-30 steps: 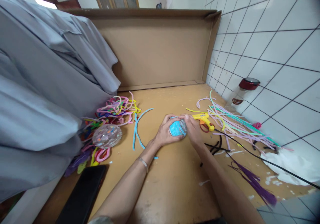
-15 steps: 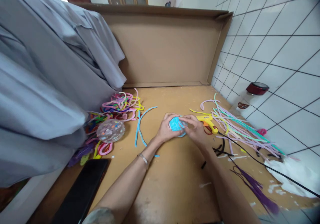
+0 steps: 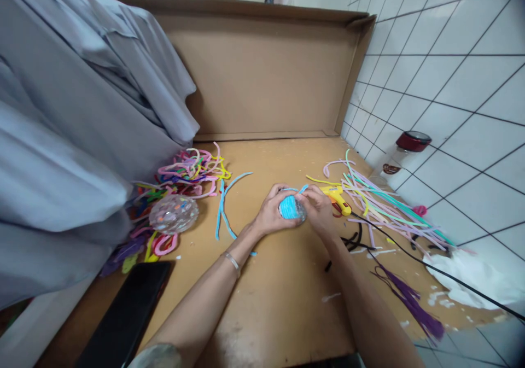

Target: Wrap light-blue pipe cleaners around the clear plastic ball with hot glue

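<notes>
A clear rounded object partly wrapped in blue fuzzy strands point(image 3: 289, 208) is held above the middle of the table. My left hand point(image 3: 274, 210) is closed around its left side, fingers over the top and thumb below. At its upper right, my right hand point(image 3: 317, 206) pinches a blue strand point(image 3: 303, 189), whose short end sticks up past the fingertips. The clear, unwrapped part of the object shows between the hands. Blue pipe cleaners point(image 3: 222, 209) lie on the table left of my left hand.
At left are tangled colourful pipe cleaners point(image 3: 192, 165), a clear dotted ball point(image 3: 174, 215), a black phone point(image 3: 127, 310) and grey cloth point(image 3: 94, 138). Right: yellow glue gun point(image 3: 338, 199) with cable, pastel pipe cleaners point(image 3: 385, 204), red-lidded jar point(image 3: 400, 155), purple tassel point(image 3: 406, 297). Cardboard point(image 3: 262, 78) stands behind.
My right fingers have drawn together on the blue strand, and its end now points up above the object. The whole view has shifted slightly.
</notes>
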A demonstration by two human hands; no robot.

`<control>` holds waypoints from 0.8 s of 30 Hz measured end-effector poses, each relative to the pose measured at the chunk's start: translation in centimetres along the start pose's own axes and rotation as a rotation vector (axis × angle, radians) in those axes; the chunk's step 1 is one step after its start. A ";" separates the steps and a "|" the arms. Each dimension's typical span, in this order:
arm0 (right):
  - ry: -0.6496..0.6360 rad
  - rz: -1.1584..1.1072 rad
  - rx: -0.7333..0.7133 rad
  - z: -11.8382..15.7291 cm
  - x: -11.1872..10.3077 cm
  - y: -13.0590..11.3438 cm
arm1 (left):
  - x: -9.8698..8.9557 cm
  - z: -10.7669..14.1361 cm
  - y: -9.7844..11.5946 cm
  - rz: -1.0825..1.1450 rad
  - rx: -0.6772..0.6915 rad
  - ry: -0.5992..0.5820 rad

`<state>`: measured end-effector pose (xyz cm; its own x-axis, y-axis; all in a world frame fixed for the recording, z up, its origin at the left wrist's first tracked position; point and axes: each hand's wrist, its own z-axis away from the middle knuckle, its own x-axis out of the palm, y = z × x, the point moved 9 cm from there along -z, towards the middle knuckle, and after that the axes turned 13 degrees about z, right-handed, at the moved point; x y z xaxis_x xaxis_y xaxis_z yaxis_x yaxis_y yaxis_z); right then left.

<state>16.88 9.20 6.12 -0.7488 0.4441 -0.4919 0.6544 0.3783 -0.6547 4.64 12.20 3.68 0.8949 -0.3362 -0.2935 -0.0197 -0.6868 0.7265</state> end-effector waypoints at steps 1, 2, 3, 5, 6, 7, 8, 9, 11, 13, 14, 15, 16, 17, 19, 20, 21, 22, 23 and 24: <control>0.005 -0.010 0.007 0.0 -0.1 0.0 | 0.0 0.0 0.1 0.000 0.003 -0.006; 0.007 -0.020 0.012 -0.1 -0.1 0.1 | 0.0 0.0 0.2 0.001 0.004 -0.007; 0.005 -0.029 0.015 -0.1 -0.1 0.1 | 0.0 0.0 0.3 0.002 0.003 -0.006; 0.002 -0.042 0.026 -0.1 0.0 0.2 | -0.1 -0.1 0.3 0.002 -0.009 0.002; 0.002 -0.045 0.033 -0.1 0.1 0.3 | -0.2 -0.1 0.2 0.001 -0.016 0.005; 0.001 -0.046 0.039 -0.1 0.1 0.4 | -0.2 -0.1 0.2 0.002 -0.021 0.008; -0.001 -0.043 0.041 -0.1 0.2 0.4 | -0.2 -0.1 0.2 0.006 -0.025 0.010; -0.004 -0.038 0.039 0.0 0.2 0.4 | -0.2 -0.1 0.1 0.010 -0.026 0.011; -0.012 -0.019 0.022 0.1 0.3 0.3 | -0.2 -0.1 0.1 0.019 -0.026 0.010; -0.016 0.023 -0.011 0.1 0.3 0.0 | -0.2 0.0 0.0 0.025 -0.018 0.014; -0.019 0.056 -0.032 0.2 0.3 -0.2 | -0.2 0.0 0.0 0.026 -0.011 0.015; -0.021 0.098 -0.055 0.2 0.3 -0.5 | -0.2 0.0 0.0 0.027 -0.005 0.015; -0.022 0.147 -0.083 0.3 0.4 -0.7 | -0.2 0.0 -0.1 0.027 0.000 0.015; -0.019 0.202 -0.114 0.4 0.4 -1.0 | -0.2 0.1 -0.1 0.026 0.002 0.012; -0.004 0.321 -0.184 0.6 0.5 -1.7 | -0.2 0.1 -0.4 0.019 -0.007 0.011; 0.005 0.380 -0.219 0.7 0.6 -2.0 | -0.2 0.1 -0.5 0.015 -0.016 0.014; 0.013 0.438 -0.251 0.8 0.6 -2.3 | -0.3 0.1 -0.6 0.013 -0.022 0.018; 0.020 0.489 -0.277 0.9 0.6 -2.6 | -0.3 0.1 -0.6 0.015 -0.024 0.020; 0.026 0.534 -0.296 1.0 0.7 -2.7 | -0.3 0.1 -0.6 0.018 -0.022 0.018; 0.031 0.571 -0.310 1.1 0.6 -2.9 | -0.2 0.1 -0.6 0.021 -0.017 0.013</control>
<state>14.39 7.48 7.04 -0.2739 0.6663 -0.6935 0.9520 0.2903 -0.0970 4.39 12.63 3.29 0.9000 -0.3418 -0.2705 -0.0308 -0.6690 0.7426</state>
